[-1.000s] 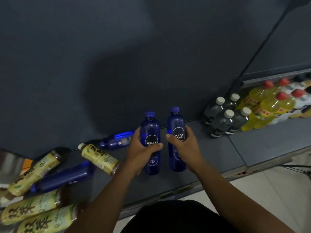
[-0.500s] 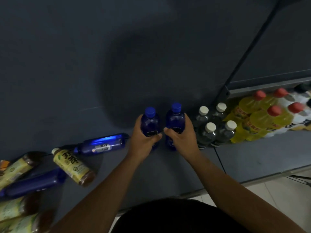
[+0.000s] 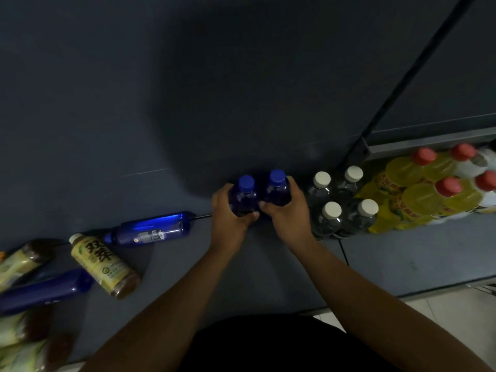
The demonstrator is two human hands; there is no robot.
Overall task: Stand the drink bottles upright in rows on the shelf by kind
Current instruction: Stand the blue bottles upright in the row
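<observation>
Blue bottles, two of them, are seen in the head view held upright, one gripped by the left hand and the other by the right hand. Fingers are curled round each body, with the thumbs in front.

Against the view a second ago, the blue bottles are now carried from a spot well to the left of and in front of the white-capped dark bottles to a place just left of them. They are level with that group's back row and close to the back panel. The pair is kept close side by side. Whether the bases are already set down on the shelf cannot be told, since they are hidden by the hands.

A row of this kind is judged to be started beside the dark group, with only the release left for these two.

Far left of the white-capped dark bottles, a lying blue bottle, a second lying blue bottle and a tea bottle are left on their sides, so much sorting is judged undone. Right of that group, yellow red-capped bottles are stood upright.
</observation>
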